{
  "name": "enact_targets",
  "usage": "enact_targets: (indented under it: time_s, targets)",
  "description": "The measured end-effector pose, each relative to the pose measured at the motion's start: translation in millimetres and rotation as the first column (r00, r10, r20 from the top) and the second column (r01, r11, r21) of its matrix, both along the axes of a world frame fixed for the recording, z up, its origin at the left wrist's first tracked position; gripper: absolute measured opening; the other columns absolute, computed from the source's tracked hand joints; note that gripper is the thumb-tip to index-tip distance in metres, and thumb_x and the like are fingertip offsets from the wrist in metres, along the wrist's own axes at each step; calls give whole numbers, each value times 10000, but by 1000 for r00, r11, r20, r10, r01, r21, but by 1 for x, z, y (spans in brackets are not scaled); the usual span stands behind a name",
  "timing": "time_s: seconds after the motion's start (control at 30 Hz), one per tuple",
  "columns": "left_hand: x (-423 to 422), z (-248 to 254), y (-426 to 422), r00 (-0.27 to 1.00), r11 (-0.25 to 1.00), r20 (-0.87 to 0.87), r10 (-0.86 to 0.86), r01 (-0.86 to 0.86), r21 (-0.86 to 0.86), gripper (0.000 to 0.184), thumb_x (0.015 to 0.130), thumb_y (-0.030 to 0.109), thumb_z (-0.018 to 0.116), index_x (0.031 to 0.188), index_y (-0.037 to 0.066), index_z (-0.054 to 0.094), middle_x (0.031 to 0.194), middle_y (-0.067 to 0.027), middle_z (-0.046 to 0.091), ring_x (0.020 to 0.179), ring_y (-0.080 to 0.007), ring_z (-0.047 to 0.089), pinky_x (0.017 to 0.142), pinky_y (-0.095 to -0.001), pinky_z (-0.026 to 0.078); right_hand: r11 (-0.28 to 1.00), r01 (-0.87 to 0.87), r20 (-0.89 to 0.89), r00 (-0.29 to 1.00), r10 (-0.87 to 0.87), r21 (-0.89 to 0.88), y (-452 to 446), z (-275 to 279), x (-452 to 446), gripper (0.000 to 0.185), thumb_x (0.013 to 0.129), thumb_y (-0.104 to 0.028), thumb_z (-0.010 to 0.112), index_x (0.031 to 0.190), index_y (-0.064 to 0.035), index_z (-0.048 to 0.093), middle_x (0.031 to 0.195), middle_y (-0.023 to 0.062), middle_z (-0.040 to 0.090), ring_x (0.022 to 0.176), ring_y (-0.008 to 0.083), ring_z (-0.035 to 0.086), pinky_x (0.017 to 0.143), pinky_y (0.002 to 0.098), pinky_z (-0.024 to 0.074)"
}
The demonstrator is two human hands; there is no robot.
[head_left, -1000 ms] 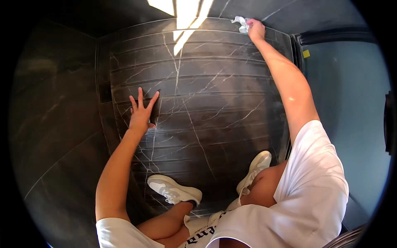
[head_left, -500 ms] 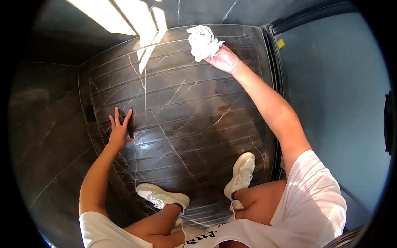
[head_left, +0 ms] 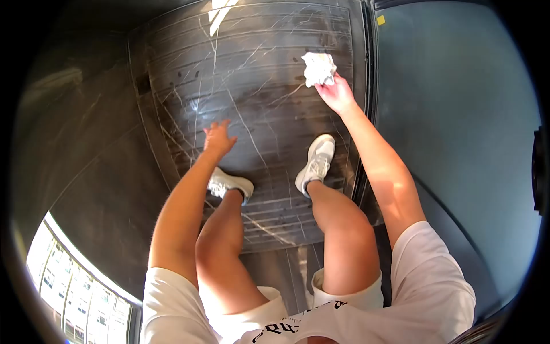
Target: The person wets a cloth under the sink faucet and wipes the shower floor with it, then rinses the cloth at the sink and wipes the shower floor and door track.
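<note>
A crumpled white cloth (head_left: pixel 319 69) is gripped in my right hand (head_left: pixel 337 93), which reaches out over the right part of the dark floor. I cannot tell whether the cloth touches the floor. My left hand (head_left: pixel 218 137) holds nothing; its fingers are apart, above the floor close to my left shoe. Dark marble-look tiles (head_left: pixel 246 97) with white veins and parallel grooves make up the floor under both hands.
My white shoes, left (head_left: pixel 230 184) and right (head_left: pixel 317 164), stand on the grooved floor. A glass panel (head_left: pixel 447 97) with a yellow sticker (head_left: pixel 381 20) rises at the right. Dark wall (head_left: pixel 86 137) closes the left side, with a bright window (head_left: pixel 71 286) lower left.
My view has shifted, showing more of my legs and the window. The cloth and right hand now appear lower and further right. My left hand has come in nearer my left shoe.
</note>
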State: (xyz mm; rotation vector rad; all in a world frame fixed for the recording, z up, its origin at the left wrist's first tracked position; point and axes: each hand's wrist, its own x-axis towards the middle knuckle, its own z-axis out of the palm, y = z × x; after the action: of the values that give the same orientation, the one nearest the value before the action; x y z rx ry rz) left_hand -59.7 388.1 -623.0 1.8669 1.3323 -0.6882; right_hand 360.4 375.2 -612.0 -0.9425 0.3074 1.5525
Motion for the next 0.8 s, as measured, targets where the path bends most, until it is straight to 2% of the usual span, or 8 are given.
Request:
enact_targets:
  time_s: [0.07,0.17,0.23,0.4,0.5,0.63,0.7,0.8]
  targets:
    - [16,50,-43,981,975,30,190,-185,-127,708,844,362,790,1464,149,523,1381,-283,597,1280,-461,595,1043,-520,532,997,62,-40,997,-64,-48,-63,-7,7,355,984,-30,546,1330,-99,585,1156,77,664,993,214,641,808,357,560]
    - [22,102,-115,900,880,84,428,-395,-264,570,841,364,748,1343,119,640,1057,-205,758,1043,-396,722,949,-480,576,961,122,2,992,-126,-250,-137,34,0,336,971,-20,548,1292,-104,597,1119,78,670,934,213,633,738,325,535]
    - [29,150,-151,858,816,52,512,-467,-340,532,859,338,781,1334,136,652,1034,-143,772,1018,-332,736,920,-436,574,956,79,43,997,-70,-284,-179,65,-3,339,968,-16,542,1290,-105,594,1126,75,672,944,217,635,737,334,540]
    - [26,208,-224,875,808,38,483,-429,-403,514,880,315,752,1344,136,623,1056,-126,760,1046,-338,721,930,-443,564,959,55,54,998,-42,-277,-257,99,0,370,943,14,532,1291,-96,591,1120,58,679,905,193,643,751,321,537]
    - [25,223,-254,835,768,36,549,-487,-417,470,862,271,728,1304,130,649,1040,-169,763,1044,-389,714,937,-472,557,961,23,101,995,5,-277,-289,122,-11,389,941,30,514,1300,-97,591,1127,57,685,934,189,653,767,314,541]
    - [3,221,-313,857,787,35,515,-456,-415,459,856,226,696,1302,126,651,1057,-178,766,1057,-381,716,938,-461,558,946,62,191,981,0,-317,-369,159,-43,381,954,19,520,1304,-106,603,1168,58,698,1017,190,670,773,296,542]
    - [-10,235,-330,786,719,21,618,-555,-418,466,839,187,673,1299,116,653,1094,-184,762,1065,-378,715,943,-451,558,917,190,157,977,-142,-350,-408,177,-58,388,943,14,561,1308,-111,600,1208,65,693,1044,214,665,767,321,535]
    - [-40,250,-372,790,702,9,613,-539,-466,466,835,164,654,1298,108,652,1138,-205,749,1107,-401,699,976,-445,549,905,232,194,966,-172,-357,-466,200,-80,339,957,-5,563,1274,-115,608,1155,66,697,991,205,655,757,322,529]
